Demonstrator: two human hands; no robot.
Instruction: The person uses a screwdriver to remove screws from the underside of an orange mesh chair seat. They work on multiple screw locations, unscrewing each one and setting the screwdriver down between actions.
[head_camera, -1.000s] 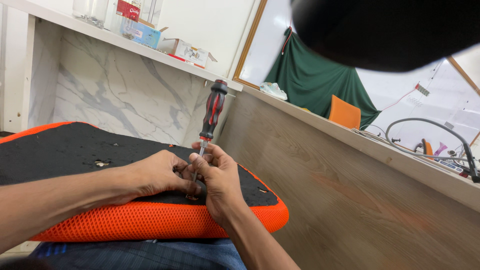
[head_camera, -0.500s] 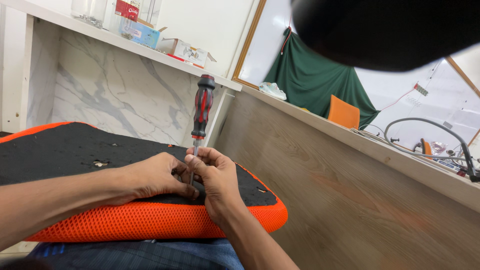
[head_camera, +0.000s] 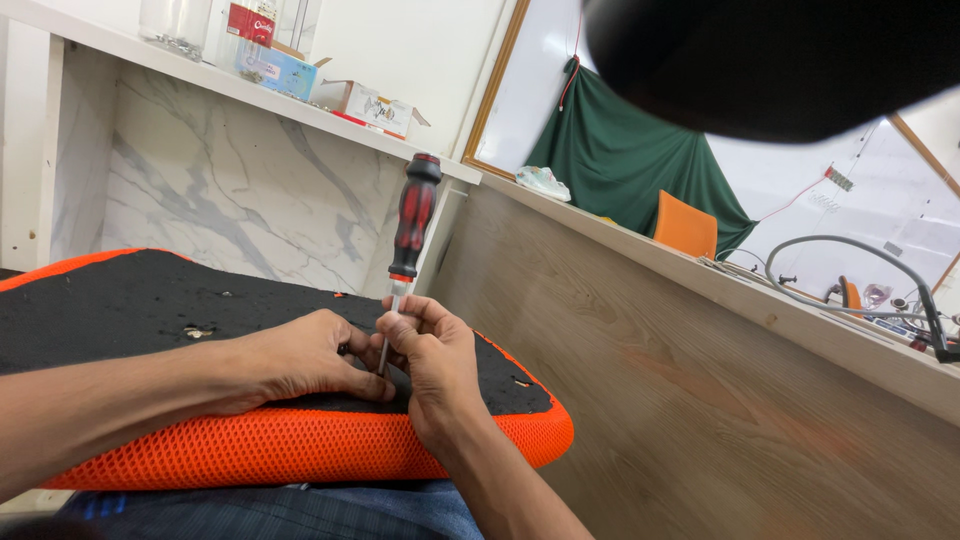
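Observation:
An orange mesh seat cushion (head_camera: 300, 450) with a black underside (head_camera: 130, 300) lies across my lap. A screwdriver (head_camera: 412, 218) with a red and black handle stands nearly upright on the black surface, tip down. My right hand (head_camera: 435, 355) pinches its metal shaft just below the handle. My left hand (head_camera: 300, 355) rests flat on the black surface beside the tip, fingers touching the shaft's base. The tip itself is hidden between my fingers.
A marble-patterned wall (head_camera: 220, 190) rises behind the cushion, topped by a white shelf (head_camera: 330, 115) with boxes and jars. A wooden partition (head_camera: 700, 400) stands close on the right. Small screw holes (head_camera: 195, 332) dot the black surface. A dark object (head_camera: 780, 60) blocks the top right.
The screwdriver has tilted from leaning right to more upright and back slightly; my hands have stayed at its base on the cushion.

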